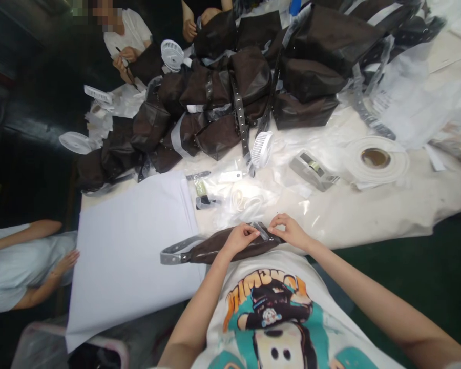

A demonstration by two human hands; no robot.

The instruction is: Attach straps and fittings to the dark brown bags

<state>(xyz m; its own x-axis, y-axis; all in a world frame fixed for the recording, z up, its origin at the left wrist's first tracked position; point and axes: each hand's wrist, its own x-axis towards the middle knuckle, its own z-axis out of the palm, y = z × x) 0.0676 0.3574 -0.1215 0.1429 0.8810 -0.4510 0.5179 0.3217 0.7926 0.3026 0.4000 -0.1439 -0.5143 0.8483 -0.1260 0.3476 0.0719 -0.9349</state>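
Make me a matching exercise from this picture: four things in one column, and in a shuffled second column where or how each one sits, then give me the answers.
Things:
1. Left hand
2. Grey perforated strap
3. Roll of white material
4. Small white fan

Places and states:
A. Lying flat, brown core showing
B. Beside the pile of dark bags
C. On the dark brown bag
D. Sticking out left of that bag

Pairs: 1-C, 2-D, 3-A, 4-B
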